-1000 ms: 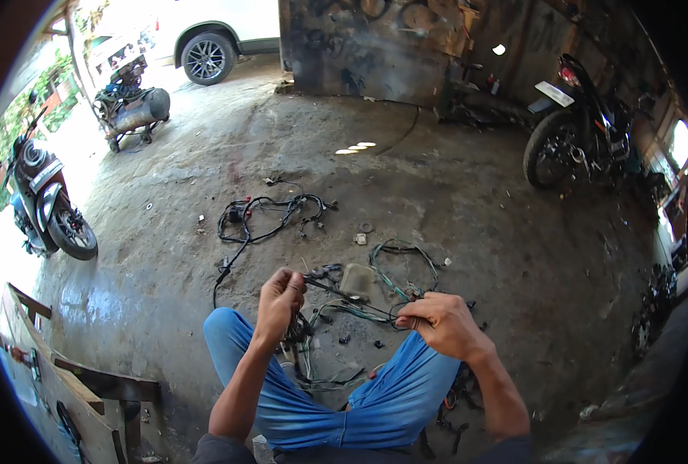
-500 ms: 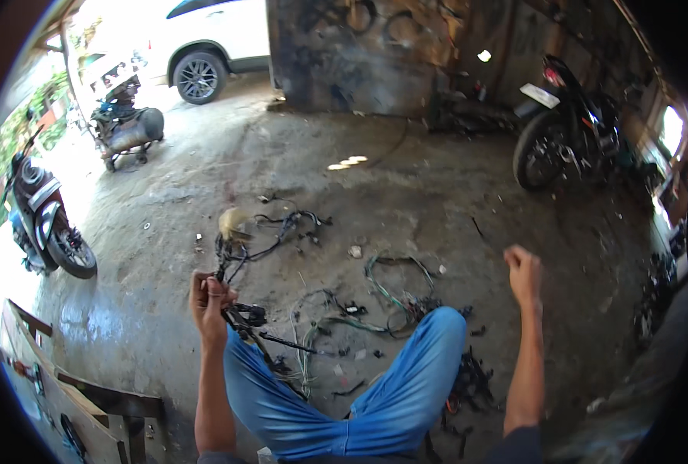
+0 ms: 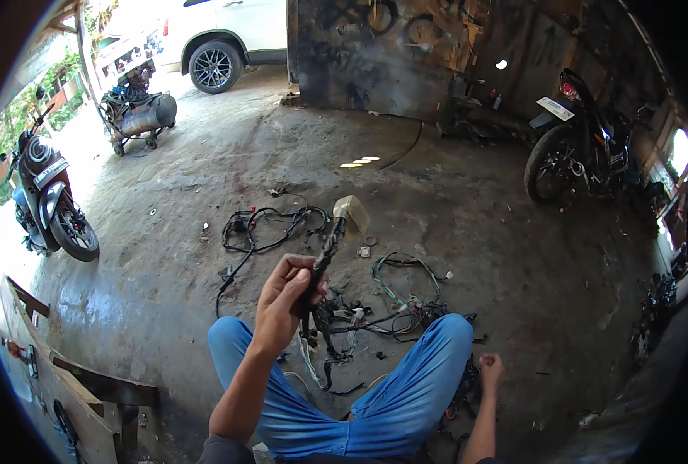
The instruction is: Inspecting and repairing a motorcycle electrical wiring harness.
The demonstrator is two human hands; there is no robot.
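My left hand (image 3: 286, 301) is closed around a black taped wire harness (image 3: 326, 255), raised above my lap, with a translucent yellowish plastic piece (image 3: 351, 214) at its upper end. My right hand (image 3: 490, 370) is low beside my right knee, fingers curled; whether it holds anything is too small to tell. On the floor beyond lie a looped black harness (image 3: 267, 243) and a coil of greenish wires (image 3: 402, 259). Tangled wires and connectors (image 3: 352, 325) lie between my knees.
A wooden bench (image 3: 66, 379) stands at my near left. A scooter (image 3: 54, 201) and wheeled compressor (image 3: 151, 116) are at left, a white car (image 3: 251, 31) beyond, a motorbike (image 3: 584, 147) at back right by a grimy wall (image 3: 367, 54). Dark parts (image 3: 653, 309) lie along the right edge.
My left hand has lifted the harness with the yellowish piece up and toward the centre. My right hand let go of the wire, swung out right, and has now dropped beside the right knee.
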